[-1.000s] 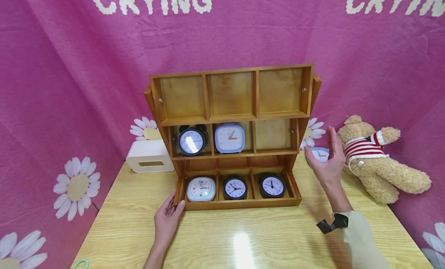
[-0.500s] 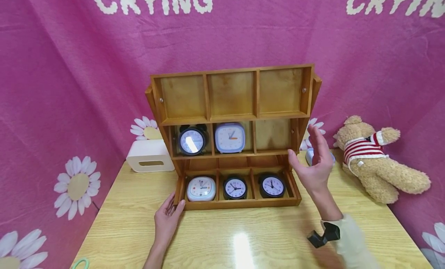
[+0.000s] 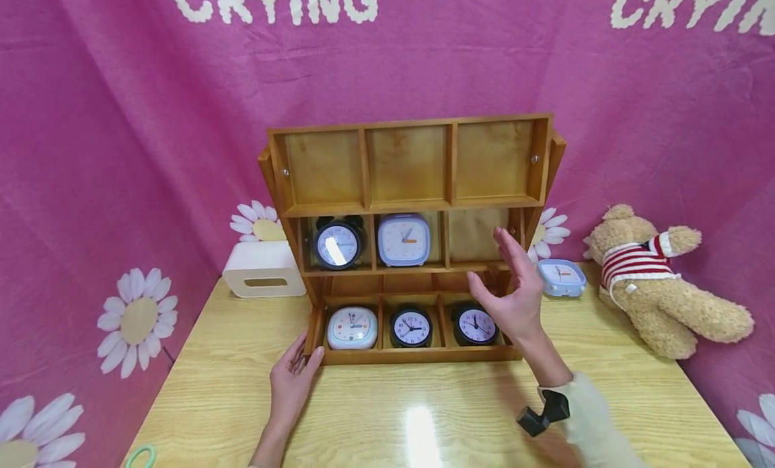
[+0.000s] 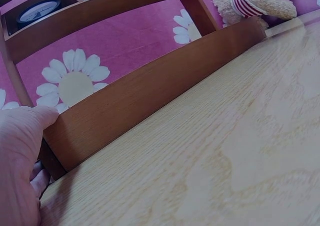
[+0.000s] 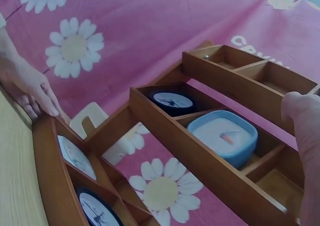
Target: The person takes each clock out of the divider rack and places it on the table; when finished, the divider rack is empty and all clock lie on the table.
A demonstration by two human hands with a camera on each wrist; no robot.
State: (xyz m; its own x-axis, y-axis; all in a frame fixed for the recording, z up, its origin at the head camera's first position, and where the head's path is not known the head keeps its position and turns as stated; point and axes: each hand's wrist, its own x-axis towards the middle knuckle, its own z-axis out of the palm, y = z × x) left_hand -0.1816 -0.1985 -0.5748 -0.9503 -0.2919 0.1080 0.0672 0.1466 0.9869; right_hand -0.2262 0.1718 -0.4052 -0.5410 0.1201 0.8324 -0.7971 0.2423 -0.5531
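A three-tier wooden display rack stands on the table. My left hand grips its lower left corner, thumb on the front board. Open and holding nothing, my right hand hovers before the rack's right side, thumb and fingers spread apart. In the middle tier are a black alarm clock at left and a lavender alarm clock beside it; the right compartment is bare. The bottom tier holds a white clock and two round black clocks. All top compartments are bare. A blue alarm clock sits on the table, right of the rack.
A teddy bear in a striped sweater leans against the pink curtain at right. Left of the rack stands a white box with a slot. A green ring-shaped thing shows at the table's front left edge.
My right hand has moved left, from in front of the blue alarm clock to the rack's right side, leaving that clock in full view. My left hand keeps its grip on the corner.
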